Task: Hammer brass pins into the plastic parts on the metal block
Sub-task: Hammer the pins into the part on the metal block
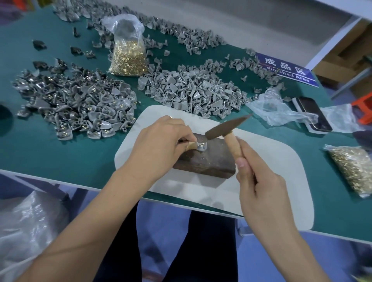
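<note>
A dark rusty metal block (207, 159) lies on a white mat (261, 181) at the table's near edge. On its top sits a small grey plastic part (60, 0)... (201, 146), which my left hand (161, 141) pinches at the block's left end. My right hand (259, 181) grips the wooden handle of a small hammer (225, 128). The hammer's dark head hovers just above and to the right of the part, blurred by motion. Whether a brass pin stands in the part I cannot make out.
A pile of grey parts with brass pins (76, 106) lies left, a pile of plain grey parts (193, 90) behind the mat. A bag of brass pins (128, 54) stands at the back, another bag (354, 171) at right. A phone (314, 114) lies right.
</note>
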`<state>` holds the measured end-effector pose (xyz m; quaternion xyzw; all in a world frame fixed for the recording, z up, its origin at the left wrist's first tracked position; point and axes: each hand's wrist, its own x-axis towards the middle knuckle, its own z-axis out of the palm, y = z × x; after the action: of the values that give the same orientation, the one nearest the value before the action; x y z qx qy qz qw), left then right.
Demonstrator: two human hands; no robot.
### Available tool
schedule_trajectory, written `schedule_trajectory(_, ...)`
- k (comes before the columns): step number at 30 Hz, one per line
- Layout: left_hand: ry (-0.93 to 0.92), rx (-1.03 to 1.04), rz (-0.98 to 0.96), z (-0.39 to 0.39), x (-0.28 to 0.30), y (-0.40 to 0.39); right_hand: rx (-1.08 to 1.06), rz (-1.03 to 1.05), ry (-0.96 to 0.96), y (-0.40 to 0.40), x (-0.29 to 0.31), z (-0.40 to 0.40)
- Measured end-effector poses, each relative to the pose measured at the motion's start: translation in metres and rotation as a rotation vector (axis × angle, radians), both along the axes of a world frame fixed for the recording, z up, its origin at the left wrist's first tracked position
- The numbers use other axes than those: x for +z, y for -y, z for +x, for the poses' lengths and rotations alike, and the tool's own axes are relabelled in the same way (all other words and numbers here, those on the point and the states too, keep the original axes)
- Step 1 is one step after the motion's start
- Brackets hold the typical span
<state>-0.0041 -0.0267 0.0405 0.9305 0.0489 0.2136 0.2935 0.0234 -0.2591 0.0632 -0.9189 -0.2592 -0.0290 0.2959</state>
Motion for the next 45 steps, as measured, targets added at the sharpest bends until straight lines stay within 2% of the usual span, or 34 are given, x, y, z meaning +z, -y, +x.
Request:
schedule_trajectory(19, -0.001, -0.065, -0.036, 0.003, 0.000, -0.007, 0.059, -0.008, -0.063, -0.006, 0.009, 0.004)
schedule_trajectory(23, -0.015, -0.055, -0.059, 0.000, -0.002, -0.007, -0.141, 0.069, 0.009, 0.003, 0.012, 0.020)
schedule_trajectory(26, -0.013, -0.056, -0.071, 0.000, -0.001, -0.004, -0.330, -0.100, 0.073, 0.008, 0.008, 0.040)
schedule_trajectory(29, -0.003, -0.040, -0.084, -0.004, -0.003, -0.005, -0.330, -0.289, -0.027, 0.012, -0.002, 0.056)
schedule_trajectory(31, 0.044, 0.048, -0.095, -0.015, -0.006, -0.015, -0.298, -0.451, -0.054, 0.013, -0.010, 0.057)
schedule_trajectory(34, 0.122, 0.240, -0.093, -0.030, -0.008, -0.044, -0.305, -0.615, 0.090, 0.014, -0.012, 0.057)
schedule_trajectory(37, 0.074, 0.374, 0.021, -0.040, -0.007, -0.076, -0.325, -0.438, 0.146, 0.006, -0.007, 0.067)
schedule_trajectory(40, 0.032, 0.468, 0.077, -0.043, -0.003, -0.099, -0.217, -0.164, 0.123, -0.031, 0.008, 0.074)
schedule_trajectory(42, 0.004, 0.490, 0.056, -0.042, 0.002, -0.111, -0.117, -0.104, 0.069, -0.067, 0.018, 0.076)
schedule_trajectory(45, -0.068, 0.491, 0.040, -0.036, 0.008, -0.128, 0.018, -0.132, -0.033, -0.125, 0.023, 0.085)
